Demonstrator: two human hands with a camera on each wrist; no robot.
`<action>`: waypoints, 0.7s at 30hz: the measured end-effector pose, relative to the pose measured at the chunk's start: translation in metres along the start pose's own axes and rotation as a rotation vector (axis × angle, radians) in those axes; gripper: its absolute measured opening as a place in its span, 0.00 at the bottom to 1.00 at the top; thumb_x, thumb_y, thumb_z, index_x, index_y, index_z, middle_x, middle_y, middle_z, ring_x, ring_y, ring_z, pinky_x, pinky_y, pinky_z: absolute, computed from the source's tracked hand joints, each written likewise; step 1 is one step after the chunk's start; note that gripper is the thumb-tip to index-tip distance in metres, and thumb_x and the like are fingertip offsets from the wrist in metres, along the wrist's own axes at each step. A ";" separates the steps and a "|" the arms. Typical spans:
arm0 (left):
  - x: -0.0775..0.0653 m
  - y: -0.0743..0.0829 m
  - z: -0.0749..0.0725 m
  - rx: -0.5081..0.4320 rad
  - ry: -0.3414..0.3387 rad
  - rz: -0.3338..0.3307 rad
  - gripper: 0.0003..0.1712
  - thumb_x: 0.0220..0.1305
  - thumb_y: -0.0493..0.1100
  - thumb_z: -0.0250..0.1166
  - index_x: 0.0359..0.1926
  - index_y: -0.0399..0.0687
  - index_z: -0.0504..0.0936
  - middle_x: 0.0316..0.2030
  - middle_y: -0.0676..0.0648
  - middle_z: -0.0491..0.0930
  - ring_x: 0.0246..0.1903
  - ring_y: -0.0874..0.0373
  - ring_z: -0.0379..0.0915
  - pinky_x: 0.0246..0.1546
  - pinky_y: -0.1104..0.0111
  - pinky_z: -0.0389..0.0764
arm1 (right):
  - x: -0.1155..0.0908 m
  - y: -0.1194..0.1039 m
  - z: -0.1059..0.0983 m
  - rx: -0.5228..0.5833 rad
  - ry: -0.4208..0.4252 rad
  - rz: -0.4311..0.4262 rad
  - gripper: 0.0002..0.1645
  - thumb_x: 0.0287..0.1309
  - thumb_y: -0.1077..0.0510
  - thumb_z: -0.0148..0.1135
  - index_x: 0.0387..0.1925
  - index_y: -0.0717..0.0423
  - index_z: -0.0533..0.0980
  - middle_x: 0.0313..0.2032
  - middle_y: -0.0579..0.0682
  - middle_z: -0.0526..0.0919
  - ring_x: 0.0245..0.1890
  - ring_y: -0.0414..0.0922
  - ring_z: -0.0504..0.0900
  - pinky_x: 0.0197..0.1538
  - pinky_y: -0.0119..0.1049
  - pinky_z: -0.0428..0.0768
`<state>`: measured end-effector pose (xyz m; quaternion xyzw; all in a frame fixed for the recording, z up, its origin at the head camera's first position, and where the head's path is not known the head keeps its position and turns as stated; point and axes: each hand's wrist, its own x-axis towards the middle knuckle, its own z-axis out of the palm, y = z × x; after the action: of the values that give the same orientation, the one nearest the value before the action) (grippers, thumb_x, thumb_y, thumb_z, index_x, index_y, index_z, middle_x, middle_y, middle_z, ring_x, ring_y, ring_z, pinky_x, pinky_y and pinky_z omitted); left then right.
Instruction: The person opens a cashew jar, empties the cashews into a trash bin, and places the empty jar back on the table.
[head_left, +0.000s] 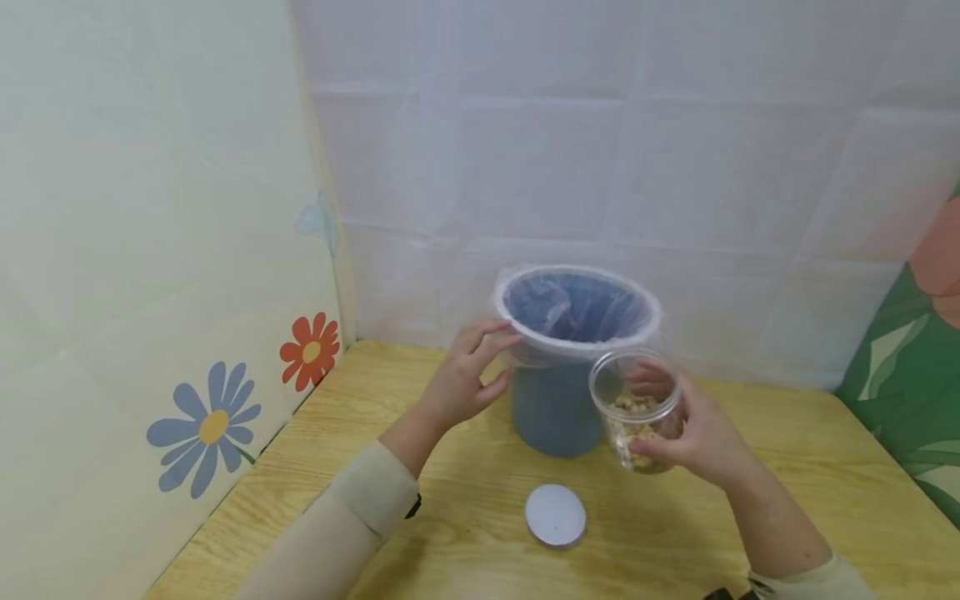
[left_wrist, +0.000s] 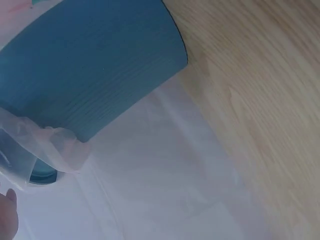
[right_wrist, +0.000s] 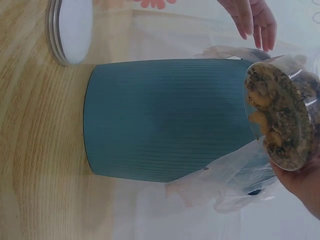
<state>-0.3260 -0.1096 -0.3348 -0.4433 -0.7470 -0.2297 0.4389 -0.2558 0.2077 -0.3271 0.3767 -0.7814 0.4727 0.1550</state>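
Note:
My right hand (head_left: pixel 708 433) grips a clear, round plastic jar (head_left: pixel 637 425) with no lid on it, held in front of the bin's right side. Brown and tan lumpy pieces (right_wrist: pixel 272 115) fill its lower part, seen through the wall in the right wrist view. A blue trash bin (head_left: pixel 555 408) stands upright, its white rim (head_left: pixel 581 346) lined with a thin clear bag (left_wrist: pixel 60 147). At the rim's left side is my left hand (head_left: pixel 465 379), fingers loosely extended and fingertips right at the edge. Only a bit of that hand shows in the left wrist view.
A round white lid (head_left: pixel 555 515) lies on the wood-grain table (head_left: pixel 465 542) in front of the bin. Behind the bin rises a wall covered in white sheeting (head_left: pixel 525 167). On the left stands a wall with flower decals (head_left: pixel 213 427).

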 end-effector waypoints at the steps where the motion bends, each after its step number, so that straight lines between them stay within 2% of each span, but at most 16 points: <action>1: 0.001 -0.002 0.001 0.004 0.001 -0.001 0.28 0.48 0.37 0.66 0.54 0.44 0.73 0.55 0.41 0.68 0.56 0.48 0.62 0.58 0.61 0.64 | 0.000 0.000 0.000 -0.002 0.001 -0.001 0.55 0.27 0.70 0.76 0.62 0.62 0.59 0.51 0.64 0.72 0.51 0.41 0.73 0.55 0.23 0.66; 7: 0.007 -0.009 0.007 0.032 0.022 0.012 0.30 0.50 0.39 0.67 0.56 0.45 0.72 0.55 0.41 0.68 0.58 0.46 0.62 0.60 0.61 0.62 | 0.003 -0.002 -0.002 -0.006 0.000 -0.008 0.55 0.28 0.70 0.75 0.62 0.62 0.58 0.52 0.63 0.72 0.51 0.40 0.73 0.54 0.23 0.67; 13: 0.015 -0.010 0.014 0.036 0.073 0.043 0.27 0.48 0.41 0.69 0.53 0.45 0.75 0.54 0.40 0.70 0.58 0.44 0.61 0.61 0.57 0.60 | 0.004 -0.003 -0.003 -0.009 0.002 -0.011 0.55 0.28 0.71 0.75 0.63 0.61 0.58 0.52 0.63 0.72 0.52 0.40 0.73 0.54 0.23 0.67; 21: 0.015 -0.008 0.022 0.008 0.101 0.100 0.23 0.49 0.40 0.68 0.49 0.43 0.78 0.50 0.41 0.74 0.56 0.45 0.63 0.60 0.55 0.60 | 0.005 -0.005 -0.007 -0.037 0.006 -0.014 0.55 0.29 0.71 0.75 0.63 0.62 0.58 0.52 0.63 0.72 0.52 0.39 0.72 0.54 0.22 0.67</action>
<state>-0.3459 -0.0902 -0.3332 -0.4661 -0.7018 -0.2265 0.4888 -0.2560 0.2095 -0.3173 0.3776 -0.7870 0.4582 0.1677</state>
